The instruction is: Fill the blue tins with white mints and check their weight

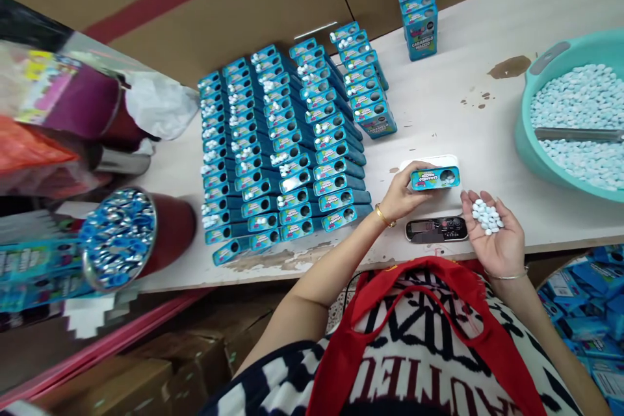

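Red apron (344, 351), cropped below. The left hand (400, 196) grips a blue box (423, 179) at the white plate (446, 161), its base hidden; the right hand (504, 244), palm up, bears pale candies (486, 216).

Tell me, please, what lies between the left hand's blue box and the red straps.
In the head view, a dark panel with a small display lies on the table between the red straps and the blue box in the left hand.
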`<state>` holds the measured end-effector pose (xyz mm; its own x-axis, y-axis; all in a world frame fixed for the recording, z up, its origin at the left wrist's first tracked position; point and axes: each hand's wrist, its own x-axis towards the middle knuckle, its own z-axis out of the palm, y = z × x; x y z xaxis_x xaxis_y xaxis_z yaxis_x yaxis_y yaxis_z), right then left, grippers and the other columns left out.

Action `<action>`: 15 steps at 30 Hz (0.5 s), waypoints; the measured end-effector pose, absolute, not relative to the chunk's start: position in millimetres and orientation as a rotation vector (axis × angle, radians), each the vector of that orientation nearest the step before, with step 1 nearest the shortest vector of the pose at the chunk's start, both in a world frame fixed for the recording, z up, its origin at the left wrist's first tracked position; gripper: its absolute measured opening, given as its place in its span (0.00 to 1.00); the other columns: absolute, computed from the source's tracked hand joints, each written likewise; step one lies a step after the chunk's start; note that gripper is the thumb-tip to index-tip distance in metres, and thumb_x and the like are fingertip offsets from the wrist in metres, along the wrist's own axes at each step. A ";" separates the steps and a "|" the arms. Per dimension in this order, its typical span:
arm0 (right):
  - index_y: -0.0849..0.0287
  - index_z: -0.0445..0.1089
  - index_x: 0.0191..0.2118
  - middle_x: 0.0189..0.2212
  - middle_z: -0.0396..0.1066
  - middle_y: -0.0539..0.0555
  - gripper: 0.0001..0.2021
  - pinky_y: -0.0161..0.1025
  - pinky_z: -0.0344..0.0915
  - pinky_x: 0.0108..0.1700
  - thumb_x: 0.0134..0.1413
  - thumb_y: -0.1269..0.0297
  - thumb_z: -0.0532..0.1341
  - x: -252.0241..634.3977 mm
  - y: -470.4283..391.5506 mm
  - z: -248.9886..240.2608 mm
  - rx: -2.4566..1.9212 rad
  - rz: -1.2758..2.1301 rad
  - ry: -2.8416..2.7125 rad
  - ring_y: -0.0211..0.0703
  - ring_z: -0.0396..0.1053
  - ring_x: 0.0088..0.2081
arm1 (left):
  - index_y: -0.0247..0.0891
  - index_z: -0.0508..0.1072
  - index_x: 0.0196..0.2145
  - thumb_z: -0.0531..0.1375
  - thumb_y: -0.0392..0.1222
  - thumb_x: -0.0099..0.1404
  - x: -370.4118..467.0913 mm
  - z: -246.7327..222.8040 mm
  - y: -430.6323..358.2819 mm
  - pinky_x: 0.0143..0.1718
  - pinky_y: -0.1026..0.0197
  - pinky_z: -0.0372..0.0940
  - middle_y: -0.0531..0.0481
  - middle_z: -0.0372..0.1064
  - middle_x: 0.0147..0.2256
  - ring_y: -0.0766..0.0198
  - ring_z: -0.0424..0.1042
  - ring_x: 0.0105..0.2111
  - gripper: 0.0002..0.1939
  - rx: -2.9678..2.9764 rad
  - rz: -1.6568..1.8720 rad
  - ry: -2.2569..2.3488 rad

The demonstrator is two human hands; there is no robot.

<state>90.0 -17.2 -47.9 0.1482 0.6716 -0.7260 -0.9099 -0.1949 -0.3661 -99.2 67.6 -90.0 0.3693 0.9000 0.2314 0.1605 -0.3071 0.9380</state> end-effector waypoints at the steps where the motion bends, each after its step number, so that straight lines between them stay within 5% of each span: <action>1: 0.66 0.74 0.37 0.40 0.79 0.61 0.13 0.41 0.75 0.51 0.61 0.66 0.54 92.3 -18.4 -48.2 -1.009 1.459 0.314 0.50 0.75 0.51 | 0.38 0.69 0.48 0.69 0.54 0.58 -100.5 -91.1 67.5 0.50 0.55 0.68 0.44 0.73 0.46 0.58 0.73 0.47 0.26 1.725 1.007 0.939; 10: 0.66 0.75 0.38 0.40 0.78 0.61 0.11 0.41 0.75 0.50 0.59 0.66 0.56 100.3 -20.8 -50.6 -1.015 1.408 0.264 0.49 0.75 0.51 | 0.42 0.62 0.58 0.64 0.60 0.61 -114.7 -76.4 61.7 0.56 0.51 0.66 0.42 0.70 0.52 0.56 0.71 0.53 0.34 1.842 1.022 0.895; 15: 0.64 0.75 0.38 0.41 0.78 0.59 0.12 0.42 0.75 0.51 0.61 0.65 0.55 102.2 -22.1 -53.3 -1.039 1.398 0.218 0.47 0.73 0.53 | 0.44 0.63 0.57 0.58 0.62 0.65 -135.7 -56.5 61.6 0.54 0.50 0.67 0.45 0.70 0.49 0.58 0.71 0.50 0.29 1.914 1.181 1.003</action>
<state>102.2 -22.1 -53.3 0.2310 0.6959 -0.6800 -0.8701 -0.1650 -0.4645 -135.7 61.6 -56.5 0.2959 0.8642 0.4069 0.2617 -0.4830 0.8356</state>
